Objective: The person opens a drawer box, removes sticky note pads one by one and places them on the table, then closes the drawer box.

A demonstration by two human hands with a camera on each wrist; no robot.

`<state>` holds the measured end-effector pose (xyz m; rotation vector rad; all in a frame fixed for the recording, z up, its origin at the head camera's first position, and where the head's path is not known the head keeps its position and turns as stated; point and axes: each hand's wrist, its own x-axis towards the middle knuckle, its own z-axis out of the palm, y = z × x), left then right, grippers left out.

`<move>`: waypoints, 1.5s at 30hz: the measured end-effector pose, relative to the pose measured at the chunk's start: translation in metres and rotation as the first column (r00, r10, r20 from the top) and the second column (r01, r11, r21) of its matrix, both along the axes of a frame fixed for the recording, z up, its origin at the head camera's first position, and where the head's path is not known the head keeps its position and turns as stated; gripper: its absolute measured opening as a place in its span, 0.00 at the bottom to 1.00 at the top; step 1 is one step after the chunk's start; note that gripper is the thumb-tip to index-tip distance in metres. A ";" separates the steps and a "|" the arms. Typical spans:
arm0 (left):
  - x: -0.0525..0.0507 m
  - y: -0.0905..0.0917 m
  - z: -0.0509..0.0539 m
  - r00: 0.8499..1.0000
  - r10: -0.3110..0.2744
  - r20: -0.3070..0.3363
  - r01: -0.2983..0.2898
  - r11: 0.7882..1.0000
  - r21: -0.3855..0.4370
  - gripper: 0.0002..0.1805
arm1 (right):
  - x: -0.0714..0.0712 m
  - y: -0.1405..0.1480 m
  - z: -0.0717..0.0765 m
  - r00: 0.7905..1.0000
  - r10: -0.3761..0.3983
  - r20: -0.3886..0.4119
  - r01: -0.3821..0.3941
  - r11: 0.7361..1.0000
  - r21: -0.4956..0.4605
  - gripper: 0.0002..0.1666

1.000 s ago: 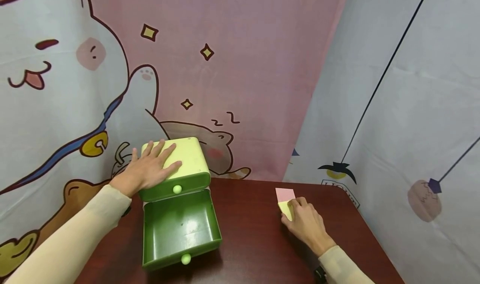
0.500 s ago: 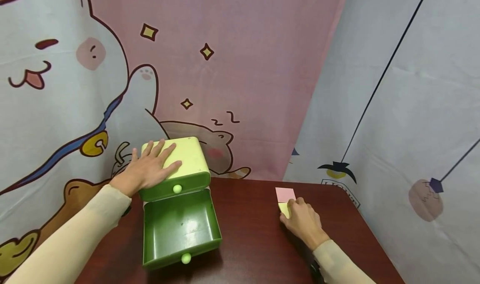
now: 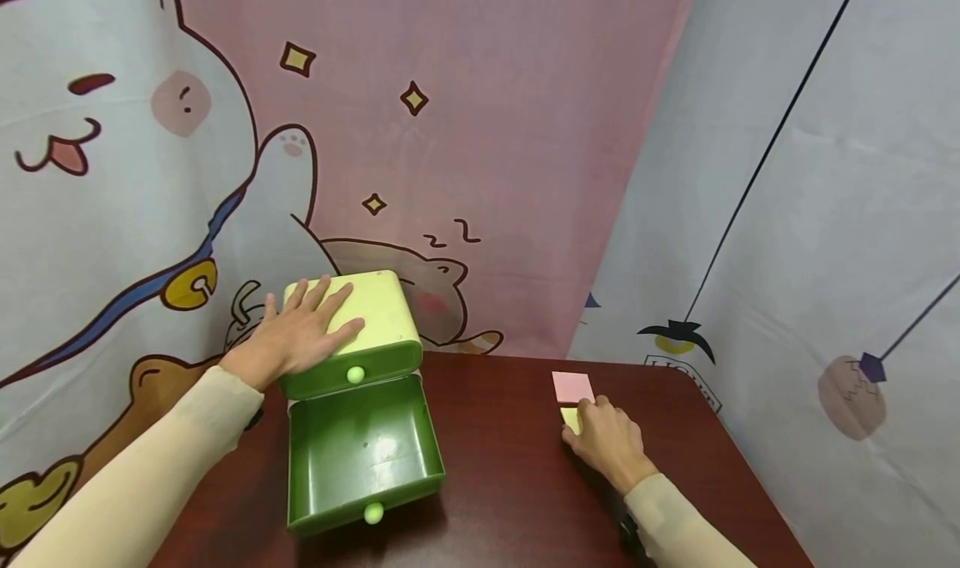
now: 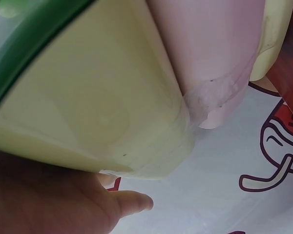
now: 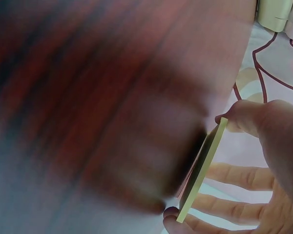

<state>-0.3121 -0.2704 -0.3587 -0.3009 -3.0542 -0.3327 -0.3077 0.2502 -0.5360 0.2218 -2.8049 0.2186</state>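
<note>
My left hand [image 3: 300,334] rests with spread fingers on the pale yellow top of a small drawer cabinet [image 3: 382,314]. Below its green top drawer, a deep green drawer [image 3: 363,443] with a round light-green knob is pulled out, and nothing lies in it. At the right, my right hand [image 3: 611,443] pinches a thin yellow sticky-note pad [image 5: 203,170] by its edges, thumb on one side and fingertips on the other. The hand partly covers the pad in the head view. Just beyond it, a pink sticky-note pad [image 3: 572,388] lies flat on the table.
The dark red-brown table [image 3: 502,459] carries the cabinet and the pads. A printed cloth [image 3: 487,134] with cartoon cats hangs close behind, and a pale cloth [image 3: 825,218] runs along the right edge.
My right hand has shifted slightly left with the yellow pad, and its fingers cover more of it. My left hand stays on the cabinet. The head view has tilted a little.
</note>
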 end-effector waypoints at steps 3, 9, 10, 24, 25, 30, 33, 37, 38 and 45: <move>0.000 0.000 0.000 1.000 0.000 0.000 0.000 1.000 0.001 0.53 | -0.002 -0.001 0.001 1.000 -0.003 0.006 0.003 1.000 0.003 0.24; 0.000 0.000 0.001 1.000 0.000 -0.001 0.000 1.000 -0.001 0.53 | -0.005 -0.003 0.002 0.999 -0.008 0.031 0.008 1.000 0.014 0.24; 0.000 0.000 0.001 1.000 0.000 -0.001 0.000 1.000 -0.002 0.53 | -0.005 -0.004 0.002 0.999 -0.008 0.032 0.007 1.000 0.017 0.24; 0.000 0.000 0.000 1.000 0.001 0.007 -0.001 1.000 -0.005 0.53 | -0.010 -0.006 0.002 0.998 -0.011 0.066 0.007 0.998 0.064 0.29; 0.000 0.000 0.000 1.000 0.002 0.008 -0.002 1.000 -0.005 0.53 | -0.010 -0.006 0.002 0.998 -0.012 0.068 0.007 0.998 0.065 0.29; 0.000 0.000 0.001 1.000 0.001 0.009 -0.001 1.000 -0.007 0.52 | -0.011 -0.005 0.002 0.997 -0.012 0.072 0.007 0.997 0.070 0.29; -0.001 0.001 0.001 1.000 0.000 0.008 0.000 1.000 -0.006 0.52 | -0.011 -0.004 0.002 0.998 -0.013 0.066 0.008 0.997 0.073 0.29; -0.001 0.001 0.001 1.000 -0.001 0.009 0.001 1.000 -0.006 0.53 | -0.011 -0.004 0.001 0.998 -0.011 0.065 0.006 0.997 0.070 0.30; -0.001 0.001 0.001 1.000 -0.001 0.010 0.001 1.000 -0.005 0.53 | -0.011 -0.004 0.001 0.998 -0.011 0.066 0.006 0.998 0.069 0.30; 0.000 0.000 0.001 1.000 0.004 0.016 -0.004 1.000 -0.002 0.52 | -0.010 -0.005 0.002 0.998 -0.014 0.064 0.009 0.997 0.072 0.30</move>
